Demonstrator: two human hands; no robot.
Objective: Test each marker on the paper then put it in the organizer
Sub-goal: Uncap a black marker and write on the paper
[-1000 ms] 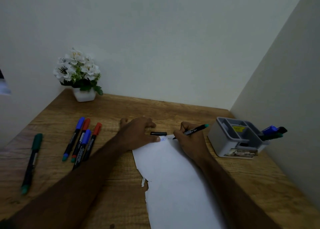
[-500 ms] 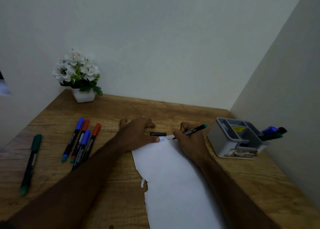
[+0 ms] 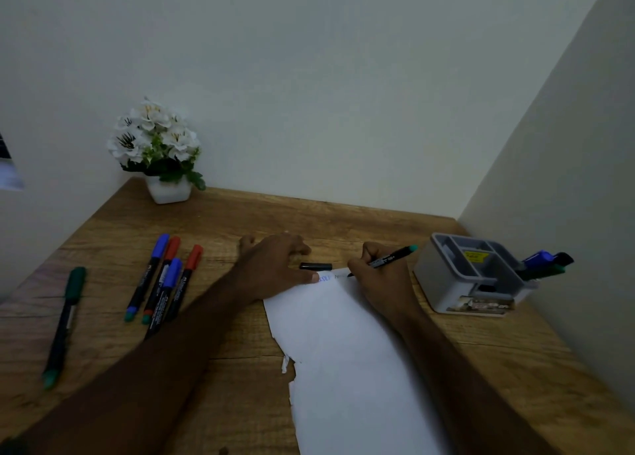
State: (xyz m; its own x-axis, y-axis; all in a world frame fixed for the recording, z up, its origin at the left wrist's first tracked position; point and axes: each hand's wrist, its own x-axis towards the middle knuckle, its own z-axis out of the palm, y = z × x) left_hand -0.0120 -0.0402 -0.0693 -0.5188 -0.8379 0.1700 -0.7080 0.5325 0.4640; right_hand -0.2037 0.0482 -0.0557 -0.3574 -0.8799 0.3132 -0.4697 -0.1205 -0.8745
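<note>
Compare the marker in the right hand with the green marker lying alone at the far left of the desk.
The marker in the right hand is uncapped, its tip on the paper; the green marker has its cap on. The held one is gripped and tilted up off the desk; the green one lies flat, untouched. A loose black cap lies by the held one; the other's cap is green. Both have black barrels and a green tail end.

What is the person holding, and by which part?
The right hand pinches a black marker low on its barrel, near the tip touching the paper. The left hand only presses the paper flat.
</note>
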